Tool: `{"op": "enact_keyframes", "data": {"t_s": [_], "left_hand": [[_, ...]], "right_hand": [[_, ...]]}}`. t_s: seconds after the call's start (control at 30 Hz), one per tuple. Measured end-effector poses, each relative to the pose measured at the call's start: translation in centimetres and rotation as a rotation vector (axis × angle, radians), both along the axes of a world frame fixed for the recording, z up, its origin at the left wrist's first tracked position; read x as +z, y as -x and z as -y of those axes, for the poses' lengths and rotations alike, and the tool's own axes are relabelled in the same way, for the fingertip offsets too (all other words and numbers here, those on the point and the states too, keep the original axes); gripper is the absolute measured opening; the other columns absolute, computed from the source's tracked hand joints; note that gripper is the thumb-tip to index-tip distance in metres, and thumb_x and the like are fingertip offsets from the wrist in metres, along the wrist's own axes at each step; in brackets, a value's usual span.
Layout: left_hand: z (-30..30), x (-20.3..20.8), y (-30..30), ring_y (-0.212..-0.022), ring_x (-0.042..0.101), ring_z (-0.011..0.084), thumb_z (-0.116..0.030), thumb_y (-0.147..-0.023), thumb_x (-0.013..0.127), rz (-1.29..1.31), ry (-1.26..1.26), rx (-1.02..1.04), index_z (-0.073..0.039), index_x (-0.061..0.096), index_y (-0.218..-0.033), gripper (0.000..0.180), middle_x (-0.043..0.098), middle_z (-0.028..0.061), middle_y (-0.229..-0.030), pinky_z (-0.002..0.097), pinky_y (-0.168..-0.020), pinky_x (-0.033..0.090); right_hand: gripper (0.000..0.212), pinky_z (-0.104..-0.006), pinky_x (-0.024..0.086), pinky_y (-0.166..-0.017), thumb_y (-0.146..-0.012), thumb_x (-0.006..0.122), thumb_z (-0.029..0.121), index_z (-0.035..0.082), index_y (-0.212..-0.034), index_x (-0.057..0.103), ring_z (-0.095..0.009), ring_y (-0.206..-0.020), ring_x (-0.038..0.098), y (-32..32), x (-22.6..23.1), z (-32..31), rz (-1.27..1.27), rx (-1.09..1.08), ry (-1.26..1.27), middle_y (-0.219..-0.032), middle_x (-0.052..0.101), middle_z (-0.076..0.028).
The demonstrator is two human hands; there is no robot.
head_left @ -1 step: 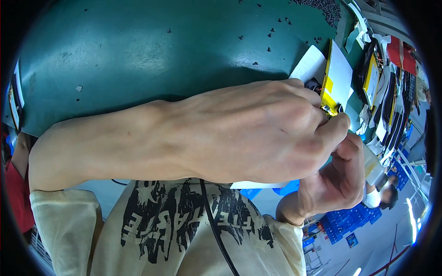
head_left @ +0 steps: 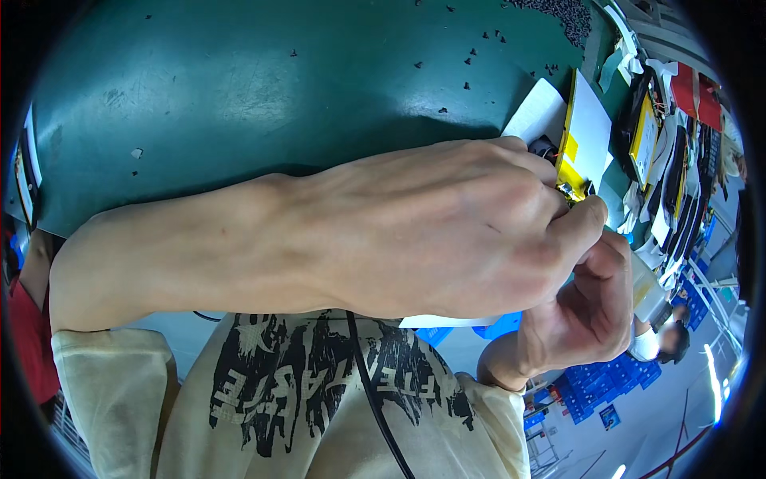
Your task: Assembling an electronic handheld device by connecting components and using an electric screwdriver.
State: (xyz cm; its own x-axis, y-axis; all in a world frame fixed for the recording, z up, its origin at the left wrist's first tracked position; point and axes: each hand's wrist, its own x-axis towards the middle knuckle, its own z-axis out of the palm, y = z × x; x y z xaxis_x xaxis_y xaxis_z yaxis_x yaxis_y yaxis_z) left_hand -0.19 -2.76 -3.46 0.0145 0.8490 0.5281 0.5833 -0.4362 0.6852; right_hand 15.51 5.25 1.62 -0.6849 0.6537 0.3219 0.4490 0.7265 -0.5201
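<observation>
My left forearm crosses from the left, and my left hand is closed, its back toward me. Its curled fingers are mostly hidden underneath. My right hand is closed beside it, thumb and fingers bent together at my left hand's thumb and index finger. What either hand holds is hidden. Just beyond my left knuckles stands a flat white piece with a yellow edge, tilted upright. Next to it are a white sheet and a dark rounded part, partly covered by my left hand.
Small black parts lie scattered on the green table, with a dense heap at the far right. A row of stacked flat devices and papers lines the right side. A black cable hangs over my shirt. Other people are at both sides.
</observation>
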Motion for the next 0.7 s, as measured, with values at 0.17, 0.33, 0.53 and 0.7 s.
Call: {"op": "enact_keyframes", "data": {"t_s": [0.17, 0.33, 0.53, 0.7], "left_hand": [[0.2, -0.2, -0.3, -0.059, 0.068, 0.0281, -0.001, -0.074, 0.068, 0.095, 0.026, 0.037, 0.018, 0.059, -0.095, 0.029, 0.061, 0.0158, -0.057, 0.0386, -0.065, 0.058], [0.0, -0.3, -0.1, -0.057, 0.067, 0.0276, -0.001, -0.074, 0.068, 0.107, 0.018, 0.012, 0.019, 0.059, -0.098, 0.033, 0.060, 0.0145, -0.056, 0.0380, -0.065, 0.058], [0.1, -0.4, -0.2, -0.058, 0.065, 0.0287, -0.002, -0.076, 0.068, 0.041, -0.015, 0.014, 0.019, 0.059, -0.102, 0.035, 0.058, 0.0135, -0.055, 0.0367, -0.065, 0.057], [0.0, -0.4, -0.4, -0.064, 0.067, 0.0286, -0.005, -0.079, 0.066, 0.105, -0.012, 0.040, 0.020, 0.059, -0.105, 0.036, 0.061, 0.0160, -0.060, 0.0383, -0.062, 0.055]], "right_hand": [[0.023, -0.0230, 0.048, -0.061, -0.071, 0.085, 0.005, -0.004, -0.079, 0.066, -0.018, -0.068, 0.064, -1.1, -0.8, -0.5, -0.196, -0.052, 0.215, -0.081, 0.068, -0.011], [0.030, -0.0233, 0.049, -0.061, -0.064, 0.089, 0.000, -0.005, -0.088, 0.072, -0.017, -0.071, 0.068, -1.2, -0.1, -0.2, -0.073, 0.016, 0.133, -0.084, 0.072, -0.013], [0.029, -0.0245, 0.051, -0.059, -0.061, 0.089, -0.002, -0.002, -0.086, 0.074, -0.017, -0.068, 0.068, -0.7, 0.8, -0.6, 0.105, 0.037, -0.007, -0.083, 0.072, -0.011], [0.030, -0.0258, 0.051, -0.058, -0.060, 0.088, -0.004, -0.003, -0.087, 0.075, -0.020, -0.068, 0.069, -0.6, 1.1, -0.7, 0.125, 0.195, -0.165, -0.083, 0.072, -0.012]]}}
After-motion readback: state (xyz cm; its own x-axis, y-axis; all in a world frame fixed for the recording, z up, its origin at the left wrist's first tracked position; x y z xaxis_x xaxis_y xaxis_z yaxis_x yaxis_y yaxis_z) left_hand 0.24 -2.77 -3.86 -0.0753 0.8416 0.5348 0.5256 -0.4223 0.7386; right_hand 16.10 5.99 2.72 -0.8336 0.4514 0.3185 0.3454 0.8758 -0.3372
